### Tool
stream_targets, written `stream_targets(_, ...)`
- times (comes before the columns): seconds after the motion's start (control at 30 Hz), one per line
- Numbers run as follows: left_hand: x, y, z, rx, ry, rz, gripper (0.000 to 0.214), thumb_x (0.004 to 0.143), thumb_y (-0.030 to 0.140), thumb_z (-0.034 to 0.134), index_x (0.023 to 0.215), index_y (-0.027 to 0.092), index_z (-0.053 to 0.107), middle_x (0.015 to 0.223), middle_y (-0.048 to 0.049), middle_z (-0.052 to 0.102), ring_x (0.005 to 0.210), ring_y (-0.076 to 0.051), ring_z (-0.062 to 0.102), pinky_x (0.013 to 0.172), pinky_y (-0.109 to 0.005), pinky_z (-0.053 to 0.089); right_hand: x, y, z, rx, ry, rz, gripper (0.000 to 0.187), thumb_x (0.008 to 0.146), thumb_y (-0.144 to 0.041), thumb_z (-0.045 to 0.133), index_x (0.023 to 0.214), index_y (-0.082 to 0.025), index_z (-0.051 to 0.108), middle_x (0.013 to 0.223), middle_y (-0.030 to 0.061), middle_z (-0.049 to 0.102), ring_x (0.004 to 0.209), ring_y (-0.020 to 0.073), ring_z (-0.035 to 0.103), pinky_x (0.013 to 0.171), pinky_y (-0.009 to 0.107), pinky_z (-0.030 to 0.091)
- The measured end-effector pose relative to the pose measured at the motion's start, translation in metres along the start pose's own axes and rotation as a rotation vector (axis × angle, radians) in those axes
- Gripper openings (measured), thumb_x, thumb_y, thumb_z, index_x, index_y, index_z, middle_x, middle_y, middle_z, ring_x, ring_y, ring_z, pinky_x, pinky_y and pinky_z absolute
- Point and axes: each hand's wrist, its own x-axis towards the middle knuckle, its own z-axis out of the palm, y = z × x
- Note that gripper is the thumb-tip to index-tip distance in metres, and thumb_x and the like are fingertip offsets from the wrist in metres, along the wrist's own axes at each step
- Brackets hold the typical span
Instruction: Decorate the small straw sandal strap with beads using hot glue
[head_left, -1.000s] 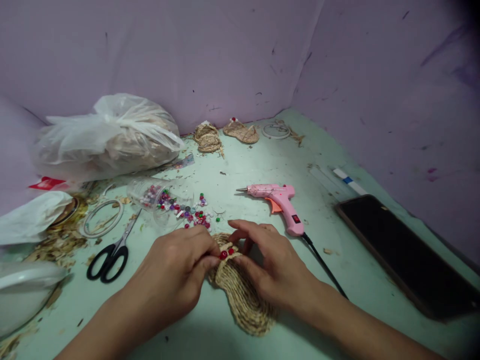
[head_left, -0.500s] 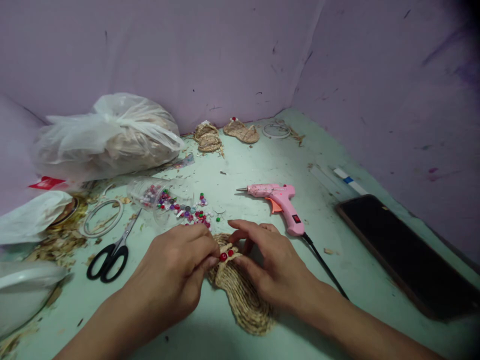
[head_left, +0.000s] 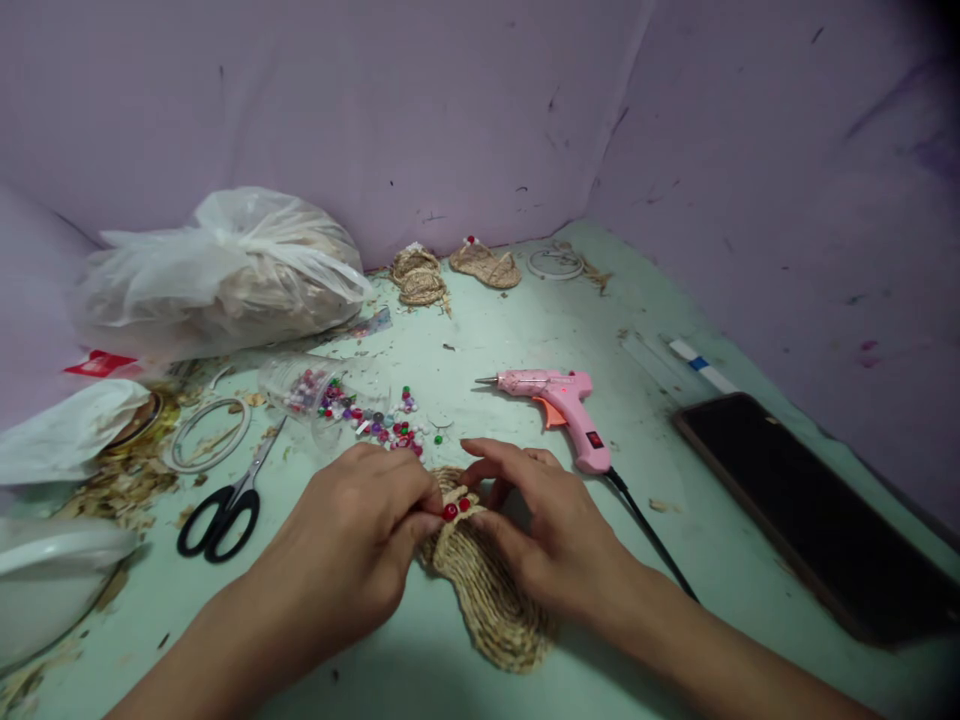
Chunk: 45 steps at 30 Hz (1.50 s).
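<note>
In our left grip (head_left: 360, 530), thumb and forefinger are clamped on the left end of the strap of a woven straw sandal (head_left: 495, 600), right beside two red beads (head_left: 450, 511) on that strap. Our right grip (head_left: 540, 525) curves over the other side, thumb near the strap and forefinger raised apart from it; whether its lower fingers close on the sandal, we cannot tell. We have the sandal lying on the pale green counter (head_left: 375, 660), between our hands, its near end toward us. Just beyond our left knuckles, loose beads (head_left: 397, 432) spill from a clear container (head_left: 274, 370). Beyond our right hand lies a pink glue gun (head_left: 570, 400), nozzle pointing left. Farther out, we see black-handled scissors (head_left: 238, 490) on the left, a dark phone (head_left: 817, 510) on the right, and a knotted plastic bag (head_left: 247, 290) by the wall (head_left: 337, 100).
</note>
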Motion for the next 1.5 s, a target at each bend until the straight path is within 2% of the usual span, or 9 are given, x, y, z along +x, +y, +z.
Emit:
stream_targets(0.17, 0.001, -0.003, -0.008, -0.114, -0.034, 0.003, 0.016, 0.084, 0.012, 0.044, 0.079, 0.021, 0.057, 0.074, 0.0014, 0.058, 0.072, -0.014, 0.05, 0.068, -0.029, 0.036, -0.001, 0.001, -0.001, 0.034, -0.005, 0.03, 0.046, 0.078, -0.009, 0.054, 0.121, -0.021, 0.042, 0.097, 0.0042, 0.067, 0.072, 0.0161, 0.06, 0.078, 0.041, 0.042)
stream_targets(0.27, 0.0, -0.002, -0.011, -0.126, -0.025, -0.017, 0.015, 0.082, 0.011, 0.047, 0.077, 0.02, 0.057, 0.074, 0.0015, 0.058, 0.072, -0.014, 0.05, 0.067, -0.029, 0.036, -0.001, 0.003, -0.001, 0.034, -0.004, 0.043, 0.047, 0.078, -0.01, 0.056, 0.121, -0.021, 0.042, 0.097, 0.0044, 0.067, 0.073, 0.0166, 0.058, 0.078, 0.041, 0.043)
stream_targets(0.57, -0.004, 0.0, 0.0, -0.035, 0.052, 0.051, 0.021, 0.083, 0.012, 0.044, 0.076, 0.019, 0.062, 0.075, -0.0022, 0.059, 0.071, -0.016, 0.051, 0.066, -0.032, 0.037, -0.004, 0.003, 0.002, 0.0, 0.016, 0.007, 0.048, 0.077, -0.009, 0.057, 0.121, -0.022, 0.042, 0.094, 0.0031, 0.067, 0.075, 0.017, 0.056, 0.076, 0.04, 0.042)
stream_targets(0.9, -0.002, 0.006, 0.006, 0.115, 0.126, 0.081, 0.023, 0.08, 0.011, 0.042, 0.071, 0.015, 0.062, 0.065, -0.0048, 0.054, 0.062, -0.019, 0.047, 0.061, -0.036, 0.037, -0.001, 0.0, 0.0, -0.002, 0.01, 0.011, 0.044, 0.078, -0.009, 0.056, 0.12, -0.019, 0.044, 0.094, 0.0042, 0.067, 0.073, 0.0166, 0.057, 0.077, 0.041, 0.042)
stream_targets(1.13, -0.002, 0.009, 0.007, 0.268, 0.233, 0.193, 0.022, 0.075, 0.005, 0.045, 0.066, 0.013, 0.063, 0.061, -0.0055, 0.055, 0.059, -0.018, 0.049, 0.067, -0.041, 0.04, -0.002, 0.001, 0.001, -0.013, 0.014, 0.005, 0.046, 0.078, -0.008, 0.057, 0.12, -0.02, 0.044, 0.094, 0.0029, 0.067, 0.075, 0.0163, 0.055, 0.077, 0.039, 0.042)
stream_targets(1.5, -0.004, 0.012, 0.009, 0.276, 0.228, 0.169, 0.022, 0.075, 0.007, 0.045, 0.069, 0.015, 0.064, 0.062, -0.0049, 0.057, 0.06, -0.017, 0.052, 0.067, -0.039, 0.042, -0.002, 0.002, 0.001, -0.023, 0.011, 0.011, 0.047, 0.078, -0.009, 0.057, 0.121, -0.022, 0.042, 0.094, 0.0022, 0.067, 0.075, 0.0164, 0.055, 0.077, 0.039, 0.041)
